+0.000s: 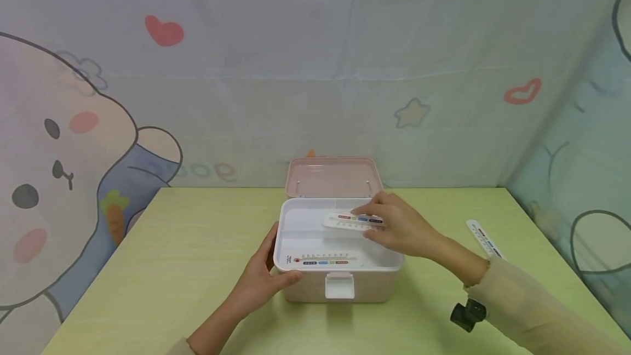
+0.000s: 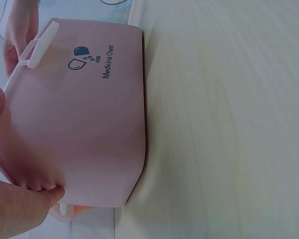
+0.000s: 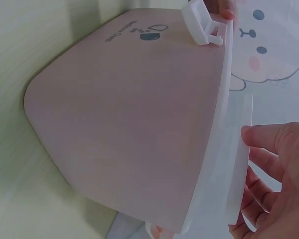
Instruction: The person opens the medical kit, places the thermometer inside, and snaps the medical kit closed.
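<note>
A pink medicine chest (image 1: 374, 287) stands on the table with its lid raised at the back and a white tray (image 1: 302, 234) at its top. Over the tray's right part, my right hand (image 1: 396, 224) pinches a flat white thermometer card (image 1: 340, 223) between thumb and fingers; the right wrist view shows this card (image 3: 239, 184) edge-on above the rim. Another thermometer card (image 1: 322, 260) lies along the tray's front. My left hand (image 1: 256, 281) holds the chest's left front corner, thumb at the front rim and fingers on the side wall (image 2: 89, 129).
A third thermometer card (image 1: 483, 237) lies on the table at the right, partly behind my right forearm. The pink lid (image 1: 335, 177) leans back near the printed backdrop (image 1: 345, 97). A white latch (image 1: 339, 287) hangs at the chest's front. The table (image 1: 207, 234) extends on both sides.
</note>
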The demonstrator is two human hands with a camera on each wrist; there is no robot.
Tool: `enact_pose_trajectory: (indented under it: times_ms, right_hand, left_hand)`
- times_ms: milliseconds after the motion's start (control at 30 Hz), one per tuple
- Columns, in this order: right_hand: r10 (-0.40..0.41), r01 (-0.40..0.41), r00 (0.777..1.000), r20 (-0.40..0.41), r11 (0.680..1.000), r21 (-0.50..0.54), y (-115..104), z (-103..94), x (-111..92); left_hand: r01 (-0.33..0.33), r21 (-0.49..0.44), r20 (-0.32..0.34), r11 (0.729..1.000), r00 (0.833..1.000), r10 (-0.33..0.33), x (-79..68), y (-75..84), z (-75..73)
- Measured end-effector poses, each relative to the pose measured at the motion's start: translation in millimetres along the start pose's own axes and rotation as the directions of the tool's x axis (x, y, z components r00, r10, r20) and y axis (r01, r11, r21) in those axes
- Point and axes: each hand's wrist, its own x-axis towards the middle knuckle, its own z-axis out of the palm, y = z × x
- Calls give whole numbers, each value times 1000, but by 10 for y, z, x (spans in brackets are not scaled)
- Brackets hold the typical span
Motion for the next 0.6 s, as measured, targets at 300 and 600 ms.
enact_pose_trajectory:
  times_ms: [300, 600]
  right_hand:
    - [-77, 77, 997, 23, 997, -1, -75, 44, 36]
    - [-93, 93, 995, 46, 996, 14, -152, 82, 81]
  left_hand:
    - [-2, -1, -1, 1000, 1000, 2, -11, 31, 9]
    - [-10, 1, 0, 1000, 1000, 10, -3, 11, 9]
